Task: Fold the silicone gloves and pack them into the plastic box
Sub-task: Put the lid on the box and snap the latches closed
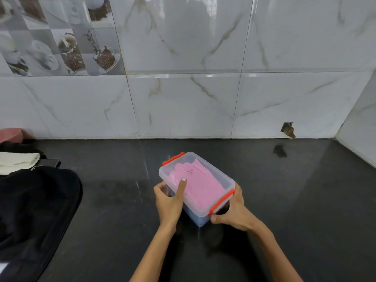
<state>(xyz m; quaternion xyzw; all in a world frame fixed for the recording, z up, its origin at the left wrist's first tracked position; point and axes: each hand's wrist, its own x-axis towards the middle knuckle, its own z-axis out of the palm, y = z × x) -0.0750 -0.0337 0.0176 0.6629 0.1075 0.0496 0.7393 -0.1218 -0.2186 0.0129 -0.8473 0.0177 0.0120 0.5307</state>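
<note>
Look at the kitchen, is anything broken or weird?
Yes. The white marble-look wall tile has a small broken hole at its bottom edge, just above the black countertop on the right. The clear plastic box with orange clips looks fine.

- A dark, glossy countertop (284, 200) meets a marble-tiled wall.
- A lidded plastic box (196, 187) sits mid-counter.
- Black fabric (36, 204), a folded white cloth (18, 162) and a phone (49, 162) lie at left.

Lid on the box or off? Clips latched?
On: the clear lid covers the plastic box, pink gloves showing through it. Cannot tell whether the orange clips are latched.
</note>
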